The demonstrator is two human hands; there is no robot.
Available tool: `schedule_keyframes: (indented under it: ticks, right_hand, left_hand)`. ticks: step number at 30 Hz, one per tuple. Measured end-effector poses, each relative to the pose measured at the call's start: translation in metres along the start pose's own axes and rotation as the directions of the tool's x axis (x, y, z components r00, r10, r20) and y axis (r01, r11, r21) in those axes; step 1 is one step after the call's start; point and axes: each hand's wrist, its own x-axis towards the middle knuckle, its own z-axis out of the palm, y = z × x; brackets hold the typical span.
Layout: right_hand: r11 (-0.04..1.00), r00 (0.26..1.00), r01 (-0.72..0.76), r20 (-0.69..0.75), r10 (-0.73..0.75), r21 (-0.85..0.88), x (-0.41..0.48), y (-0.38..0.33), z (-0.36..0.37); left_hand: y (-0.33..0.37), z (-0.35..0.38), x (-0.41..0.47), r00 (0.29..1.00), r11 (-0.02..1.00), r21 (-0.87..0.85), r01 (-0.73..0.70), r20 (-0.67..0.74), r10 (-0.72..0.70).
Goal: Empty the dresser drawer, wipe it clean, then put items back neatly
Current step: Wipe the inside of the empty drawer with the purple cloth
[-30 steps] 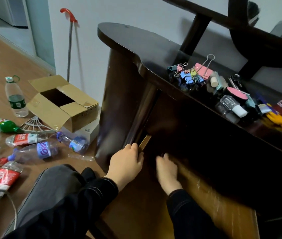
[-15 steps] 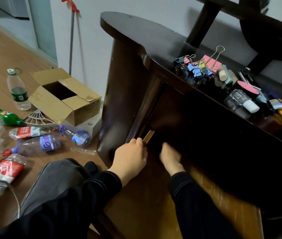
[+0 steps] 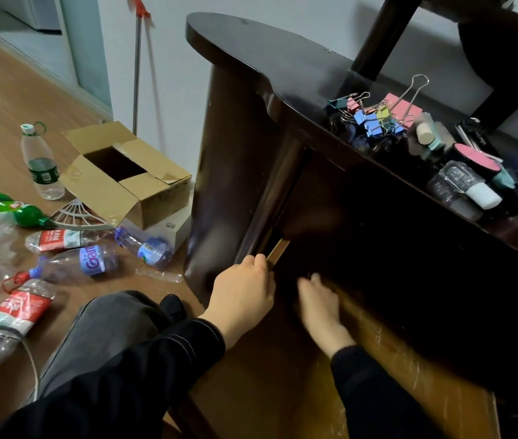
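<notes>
The left hand (image 3: 242, 296) holds the top edge of the left wall of the light brown, scratched wooden drawer (image 3: 394, 359), fingers curled over it. The right hand (image 3: 318, 302) lies inside the drawer, toward its dark back; it is blurred, so I cannot tell if it grips anything. The drawer stands pulled out of the dark brown glossy dresser (image 3: 267, 55), on whose top lie coloured metal binder clips (image 3: 375, 117) and small cosmetic bottles (image 3: 469, 191).

Purple label on lying plastic bottle (image 3: 93, 264): "Gan", rest cut off; other bottle labels illegible.
</notes>
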Motion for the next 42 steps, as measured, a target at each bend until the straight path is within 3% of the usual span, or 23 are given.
schedule_keyframes:
  ticks: [7, 12, 18, 20, 25, 30, 32, 35, 37, 42]
  right_hand:
    - [0.99, 0.991, -0.133, -0.007, 0.133, 0.047, 0.038, -0.009, -0.003]
    - [0.996, 0.994, 0.086, -0.071, -0.083, 0.039, 0.007, 0.023, 0.019]
    - [0.969, 0.982, -0.185, 0.059, 0.178, 0.162, 0.031, 0.041, 0.009]
    - [0.98, 0.988, -0.142, 0.083, 0.131, 0.142, 0.028, 0.038, 0.005]
    - [0.99, 0.99, 0.134, -0.056, -0.132, 0.049, -0.027, 0.045, 0.024]
    - [0.978, 0.979, 0.202, -0.047, -0.199, 0.051, -0.046, 0.055, 0.035]
    - [0.99, 0.99, 0.134, -0.058, -0.132, 0.043, -0.023, 0.06, 0.029]
    - [0.973, 0.987, -0.154, 0.076, 0.142, 0.173, 0.016, 0.059, 0.013]
    - [0.952, 0.969, -0.233, 0.124, 0.212, 0.196, 0.024, 0.055, 0.009]
    - [0.999, 0.999, 0.04, -0.028, -0.04, 0.024, -0.04, 0.053, 0.022]
  left_hand:
    - [0.0, -0.003, 0.0, 1.0, 1.0, 0.001, 0.021, 0.01, -0.021]
    - [-0.001, -0.002, 0.001, 1.0, 1.0, -0.004, 0.007, 0.01, -0.007]
    - [0.001, -0.004, 0.001, 1.0, 1.0, -0.011, 0.019, 0.02, -0.018]
    - [0.001, -0.004, 0.0, 1.0, 0.999, -0.018, 0.026, 0.014, -0.026]
    - [-0.002, -0.002, 0.0, 1.0, 1.0, -0.028, 0.009, 0.002, -0.009]
    - [-0.001, -0.002, 0.002, 1.0, 0.999, -0.033, 0.01, 0.012, -0.01]
    - [-0.001, -0.002, 0.002, 1.0, 0.999, -0.034, 0.019, 0.019, -0.018]
    - [0.0, -0.004, 0.002, 0.999, 0.999, -0.031, 0.024, 0.032, -0.023]
    - [0.0, -0.006, 0.001, 0.999, 0.999, -0.03, 0.033, 0.04, -0.031]
    - [-0.003, -0.004, -0.002, 0.999, 0.999, -0.046, 0.028, 0.028, -0.027]
